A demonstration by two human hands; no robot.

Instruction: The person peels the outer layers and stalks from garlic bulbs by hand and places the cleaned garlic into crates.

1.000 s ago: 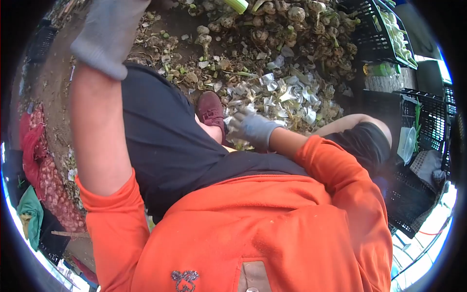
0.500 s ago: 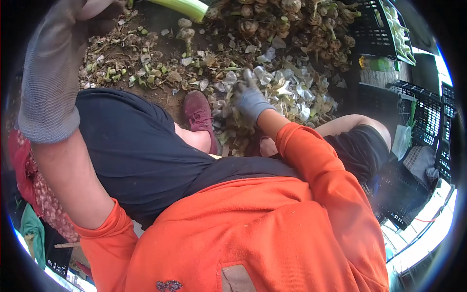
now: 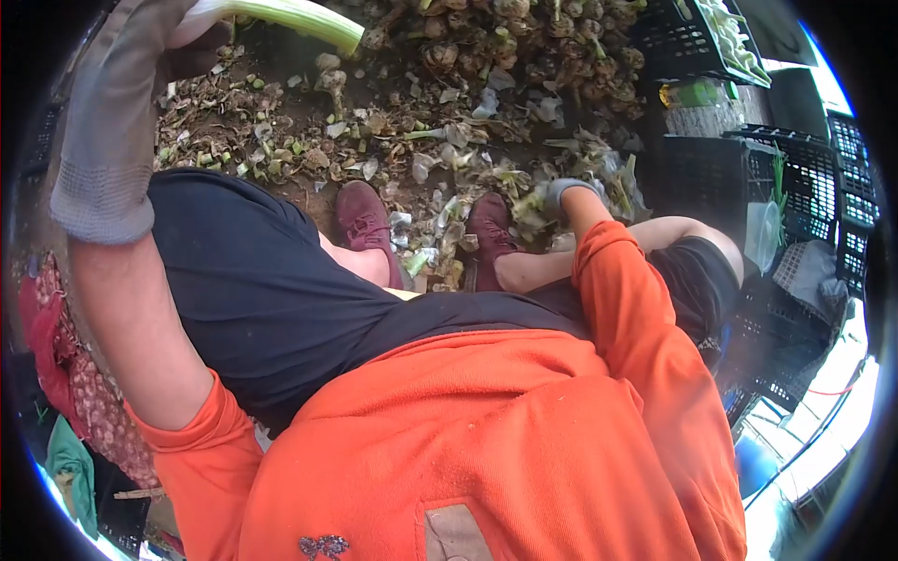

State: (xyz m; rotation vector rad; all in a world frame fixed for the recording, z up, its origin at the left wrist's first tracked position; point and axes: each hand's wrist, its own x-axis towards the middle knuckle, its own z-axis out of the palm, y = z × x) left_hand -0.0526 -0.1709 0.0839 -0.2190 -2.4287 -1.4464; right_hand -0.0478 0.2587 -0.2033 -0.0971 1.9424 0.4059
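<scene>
My gloved left hand [image 3: 182, 42] is raised at the upper left, closed around a thick stalk [image 3: 299, 17], white near the hand and pale green at its cut end. Part of that hand lies beyond the frame's edge. Down among papery peelings [image 3: 603, 168], beside the right maroon shoe [image 3: 490, 229], is my right hand [image 3: 559, 192] in a grey glove. Its fingers are hidden by the hand itself and the scraps. A single garlic bulb [image 3: 330, 79] with a short stem lies on the ground ahead.
A heap of garlic bulbs [image 3: 524, 42] lies at the top. Black crates [image 3: 683, 42] stand at the right, one holding pale stems [image 3: 731, 37]. At the left is a red net sack [image 3: 98, 402] of garlic. Trimmed scraps [image 3: 253, 131] cover the soil.
My right hand has swept to the right and nearer, shifting the pale peelings away from between the shoes. The right shoe shows more. The left hand still holds the stalk; the view has shifted slightly.
</scene>
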